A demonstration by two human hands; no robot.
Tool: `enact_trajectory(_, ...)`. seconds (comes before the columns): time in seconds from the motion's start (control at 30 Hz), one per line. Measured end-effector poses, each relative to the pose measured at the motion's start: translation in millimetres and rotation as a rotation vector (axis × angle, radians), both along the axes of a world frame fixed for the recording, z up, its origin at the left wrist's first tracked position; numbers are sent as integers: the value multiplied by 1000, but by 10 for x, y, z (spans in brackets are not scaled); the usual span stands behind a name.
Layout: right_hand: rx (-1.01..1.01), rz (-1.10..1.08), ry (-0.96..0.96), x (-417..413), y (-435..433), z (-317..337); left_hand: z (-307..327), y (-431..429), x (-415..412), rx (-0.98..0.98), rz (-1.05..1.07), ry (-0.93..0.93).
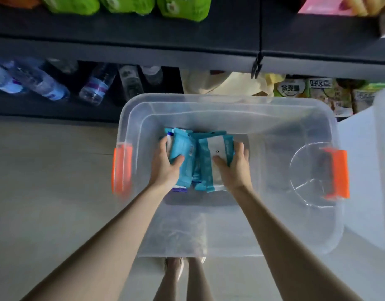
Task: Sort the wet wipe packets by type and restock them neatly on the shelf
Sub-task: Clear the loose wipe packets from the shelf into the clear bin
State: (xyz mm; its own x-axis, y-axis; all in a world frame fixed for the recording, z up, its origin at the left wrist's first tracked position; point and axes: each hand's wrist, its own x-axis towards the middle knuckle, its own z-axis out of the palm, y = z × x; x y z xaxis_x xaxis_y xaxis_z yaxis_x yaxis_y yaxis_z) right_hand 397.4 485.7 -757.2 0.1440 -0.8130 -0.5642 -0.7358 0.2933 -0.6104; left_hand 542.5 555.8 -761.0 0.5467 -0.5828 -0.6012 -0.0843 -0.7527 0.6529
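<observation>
Your left grip [167, 164] and right grip [232, 168] squeeze a bunch of wet wipe packets [183, 146] between them, low inside the clear plastic bin [209, 98] on the floor [46, 170]. The packets are flat, glossy and teal, standing on edge and slightly fanned. One on the right shows a broad white panel, and one on the left a small barcode. Your fingers curl round the outermost packets, thumbs pressed on the near faces. Orange latches [122, 168] mark the bin's two ends. Beyond it, the dark shelf [144, 51] carries water bottles [94, 85] below and green packs [126, 4] above.
</observation>
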Motion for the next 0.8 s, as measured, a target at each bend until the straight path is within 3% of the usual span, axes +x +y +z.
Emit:
enact_trajectory(0.2, 79, 178, 194, -38, 43, -329, -273, 43, -139, 160, -239, -334)
enact_trajectory(0.33, 134, 293, 242, -84, 13, -197, -206, 142, -71, 188, -271, -118)
enact_trajectory(0.43, 123, 370, 290, -103, 1, 37, 49, 191, -2, 242, -421, -119)
enact_trajectory(0.57, 77, 395, 249, -152, -37, 654, 701, 203, -3, 259, -642, -160)
enact_trajectory(0.67, -19, 410, 229, -256, -127, 1352, 1400, 100, -58, 151, -768, -259)
enact_trajectory(0.8, -152, 446, 201, -500, -328, 2493, 2543, -176, -220, -46, -776, -379)
